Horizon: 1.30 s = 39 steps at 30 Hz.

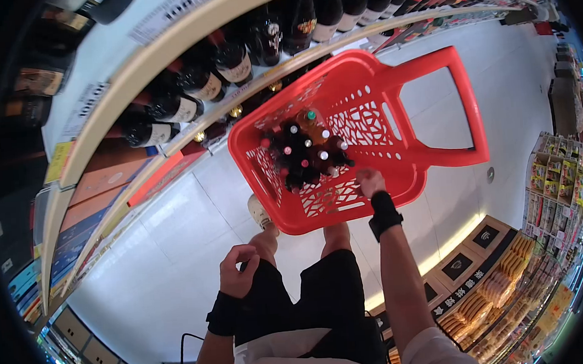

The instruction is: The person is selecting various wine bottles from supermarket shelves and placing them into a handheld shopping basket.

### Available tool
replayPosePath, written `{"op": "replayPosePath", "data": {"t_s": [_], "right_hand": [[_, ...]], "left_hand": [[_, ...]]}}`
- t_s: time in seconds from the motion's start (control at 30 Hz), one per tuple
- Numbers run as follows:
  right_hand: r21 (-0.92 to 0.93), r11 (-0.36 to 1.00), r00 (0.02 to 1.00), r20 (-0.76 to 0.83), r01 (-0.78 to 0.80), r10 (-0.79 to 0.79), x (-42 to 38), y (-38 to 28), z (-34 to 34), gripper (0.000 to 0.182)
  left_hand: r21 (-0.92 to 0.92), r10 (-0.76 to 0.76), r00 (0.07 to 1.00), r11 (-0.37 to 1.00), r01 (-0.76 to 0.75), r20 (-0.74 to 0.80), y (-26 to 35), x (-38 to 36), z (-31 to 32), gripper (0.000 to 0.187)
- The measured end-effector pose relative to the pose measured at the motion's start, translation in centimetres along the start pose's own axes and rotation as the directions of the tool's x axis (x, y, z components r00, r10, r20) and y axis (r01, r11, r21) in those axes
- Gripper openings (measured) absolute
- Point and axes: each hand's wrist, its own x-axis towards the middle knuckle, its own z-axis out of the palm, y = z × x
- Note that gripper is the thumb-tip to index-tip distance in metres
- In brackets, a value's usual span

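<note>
A red shopping basket [294, 223] with cut-out sides stands in front of my legs, its large red handle [472, 104] stretching to the right. Several dark bottles [296, 151] are grouped upright inside it, with one amber bottle with a green cap [310, 116] at the back. My right hand [371, 182] is over the near right part of the basket, fingers curled, close to the bottles. What its fingers hold, if anything, I cannot make out. Near my thigh, my left hand [238, 270] is loosely closed with nothing visible in it. Black bands wrap both wrists.
Shelves on the left hold several wine bottles [234, 62], with price labels [174, 12] along the edge. Below lie flat boxes [98, 187]. A rack of packaged goods [558, 182] and a bread display [488, 290] stand at the right. Pale floor tiles [180, 222] lie below.
</note>
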Motion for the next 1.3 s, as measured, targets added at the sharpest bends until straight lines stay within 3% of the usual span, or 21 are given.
{"op": "replayPosePath", "data": {"t_s": [0.03,0.17,0.37,0.6,0.73,0.93,1.03,1.17,1.2,1.3], "right_hand": [[0.159,0.987,0.999,0.035,0.022,-0.027,-2.3,0.3,0.0,0.025],[0.375,0.926,0.988,0.117,0.048,-0.098,-12.1,0.8,-1.5,0.033],[0.493,0.868,0.995,0.101,-0.050,0.000,-25.2,1.1,-6.0,0.027],[0.459,0.884,0.996,-0.047,0.087,-0.073,-29.2,-2.2,-13.5,0.018],[0.424,0.886,0.982,-0.100,0.188,-0.160,-29.8,-4.0,-17.2,0.022],[0.381,0.899,0.974,-0.031,0.217,-0.222,-28.1,-3.9,-20.8,0.022],[0.389,0.902,0.971,0.067,0.188,-0.231,-25.8,-3.7,-23.4,0.018],[0.316,0.911,0.956,0.038,0.264,-0.290,-21.9,-4.4,-28.7,0.013],[0.333,0.896,0.948,0.017,0.295,-0.318,-20.4,-4.8,-29.9,0.023],[-0.017,0.828,0.775,-0.342,0.561,-0.532,-14.1,-5.1,-31.1,0.042]], "left_hand": [[0.007,0.027,1.000,1.000,-0.027,0.000,0.2,-0.3,-1.1,0.017],[0.009,0.115,0.993,0.993,-0.115,0.022,2.1,-1.7,-5.1,0.017],[0.167,0.299,0.942,0.932,-0.323,0.151,7.7,-3.9,-9.8,0.018],[0.104,0.395,0.901,0.903,-0.417,0.179,11.8,-4.8,-9.5,0.020],[0.079,0.431,0.887,0.891,-0.448,0.167,12.3,-5.5,-7.9,0.020],[0.172,0.399,0.907,0.892,-0.418,0.137,13.9,-6.7,-4.0,0.019],[0.117,0.417,0.908,0.901,-0.419,0.036,14.2,-6.4,-1.2,0.018],[0.053,0.356,0.929,0.934,-0.353,-0.099,16.5,-8.8,3.0,0.018],[0.041,0.328,0.937,0.945,-0.325,-0.120,17.0,-9.6,4.1,0.018],[0.093,0.234,0.953,0.971,-0.220,-0.194,17.0,-11.5,7.6,0.017]]}}
